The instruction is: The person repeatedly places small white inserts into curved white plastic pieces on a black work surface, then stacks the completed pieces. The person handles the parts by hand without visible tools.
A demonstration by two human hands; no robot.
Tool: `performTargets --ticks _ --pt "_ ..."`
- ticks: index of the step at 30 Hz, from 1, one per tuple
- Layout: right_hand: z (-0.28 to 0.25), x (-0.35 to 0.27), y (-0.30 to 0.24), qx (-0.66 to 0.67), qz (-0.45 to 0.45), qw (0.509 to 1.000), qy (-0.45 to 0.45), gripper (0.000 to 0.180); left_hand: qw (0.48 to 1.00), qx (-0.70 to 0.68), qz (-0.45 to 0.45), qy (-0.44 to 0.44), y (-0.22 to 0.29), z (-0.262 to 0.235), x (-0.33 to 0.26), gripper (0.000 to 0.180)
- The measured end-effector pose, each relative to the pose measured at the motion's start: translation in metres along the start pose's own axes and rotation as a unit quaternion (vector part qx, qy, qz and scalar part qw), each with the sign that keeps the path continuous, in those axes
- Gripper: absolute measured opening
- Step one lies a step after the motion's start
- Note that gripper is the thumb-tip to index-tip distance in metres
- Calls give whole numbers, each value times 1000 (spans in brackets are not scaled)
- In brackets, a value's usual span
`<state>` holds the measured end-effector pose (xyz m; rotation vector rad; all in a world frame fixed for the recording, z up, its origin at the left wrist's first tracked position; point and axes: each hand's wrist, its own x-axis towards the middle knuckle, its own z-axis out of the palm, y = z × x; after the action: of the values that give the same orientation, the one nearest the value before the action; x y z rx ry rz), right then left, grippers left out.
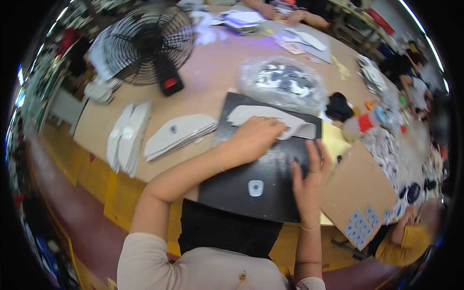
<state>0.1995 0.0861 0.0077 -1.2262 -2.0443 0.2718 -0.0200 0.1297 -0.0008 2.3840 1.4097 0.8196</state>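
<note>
Taking the middle of my black, flat, smooth board [227, 176] as the clock's centre, the long, white, curved-edged piece of fabric-like material [304, 129] lies at twelve o'clock, its end toward one o'clock curling up off the surface. My left hand [258, 137] lies over its near edge, fingers close together and bent; whether they pinch the white piece or only press on it, I cannot tell. My right hand [311, 176] is at about three o'clock, thumb and fingers spread apart with nothing visible between them, the fingertips close below the curled end; I cannot tell if they touch it.

I judge the step in hand to be handling and settling the white piece on the board. The next move would call for my left hand to steady it while the right controls that curled end, keeping clear of the small, white, rounded-square patch with a dark centre [255, 188] at six o'clock.

Between nine and ten o'clock, off the board, sits a stack of similar white, curved pieces [181, 135]; toward four, small grey square patches [360, 227] lie on a brown, flat panel [360, 179].
</note>
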Motion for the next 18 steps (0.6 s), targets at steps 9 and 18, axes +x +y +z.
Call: performTargets --ticks 9,18 --pt "-55 -4 -15 172 31 981 -83 9 986 -167 0 3 77 -74 -57 12" --pt "-47 -64 -34 227 200 909 -286 17 881 -357 -249 -184 89 -58 -131 24"
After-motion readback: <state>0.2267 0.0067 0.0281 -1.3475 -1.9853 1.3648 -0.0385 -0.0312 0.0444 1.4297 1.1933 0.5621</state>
